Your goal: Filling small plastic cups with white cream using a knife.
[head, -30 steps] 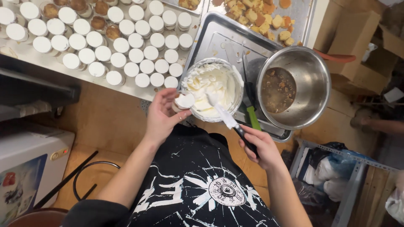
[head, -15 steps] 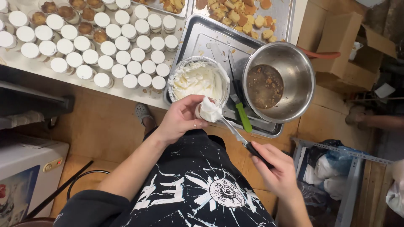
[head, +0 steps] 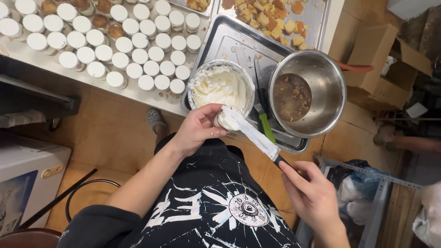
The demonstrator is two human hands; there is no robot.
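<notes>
My left hand (head: 198, 128) holds a small cup (head: 223, 120) topped with white cream, just in front of the cream bowl (head: 221, 85). My right hand (head: 312, 193) grips the black handle of a flat palette knife (head: 255, 135). Its cream-smeared blade lies across the top of the cup. The cream bowl stands on a metal tray (head: 229, 39) beside a steel pot (head: 307, 93) of brown crumbly mix. A green-handled knife (head: 264, 120) lies on the tray between bowl and pot.
Several rows of small white-topped cups (head: 124, 46) fill the counter to the left. A second tray (head: 275, 18) with cake cubes sits behind. Cardboard boxes (head: 383, 69) stand to the right, a white appliance (head: 27, 179) at lower left, a metal shelf frame (head: 367, 202) at lower right.
My left hand has drawn the cup back from the cream bowl toward my body. The palette knife left the bowl and now lies across the cup's top.
</notes>
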